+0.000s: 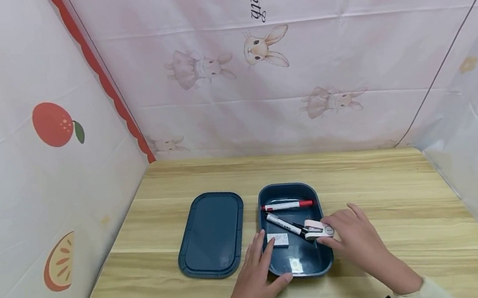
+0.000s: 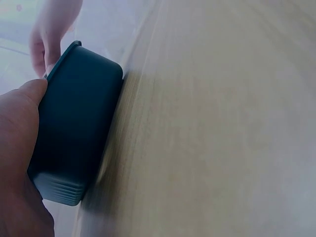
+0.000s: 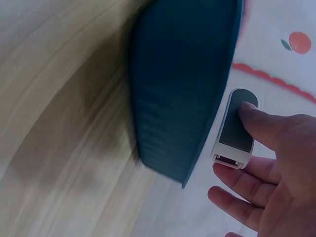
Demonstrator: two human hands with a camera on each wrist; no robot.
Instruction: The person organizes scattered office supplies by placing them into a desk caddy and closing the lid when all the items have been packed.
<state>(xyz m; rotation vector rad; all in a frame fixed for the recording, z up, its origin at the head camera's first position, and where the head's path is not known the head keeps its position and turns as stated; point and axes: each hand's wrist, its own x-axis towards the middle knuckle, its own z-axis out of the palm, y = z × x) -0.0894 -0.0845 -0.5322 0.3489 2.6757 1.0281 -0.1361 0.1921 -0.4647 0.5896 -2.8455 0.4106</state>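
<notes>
My right hand (image 1: pixel 357 236) pinches a small pale stapler (image 1: pixel 317 229) at the right side of a dark blue box (image 1: pixel 315 259), over its rim. In the right wrist view the thumb presses on the stapler's dark grey base (image 3: pixel 237 126). My left hand (image 1: pixel 256 282) rests on the box's near left corner, its fingers extended along the left side and its thumb on the near rim. Inside lie a red-capped white marker (image 1: pixel 287 206), a black-capped white marker (image 1: pixel 284 224) and a small white printed block (image 1: pixel 278 240) beside the left fingertips.
A dark blue lid (image 1: pixel 211 235) lies flat on the wooden table (image 1: pixel 384 181), left of the box. Printed cloth walls (image 1: pixel 228 130) stand at the back and both sides.
</notes>
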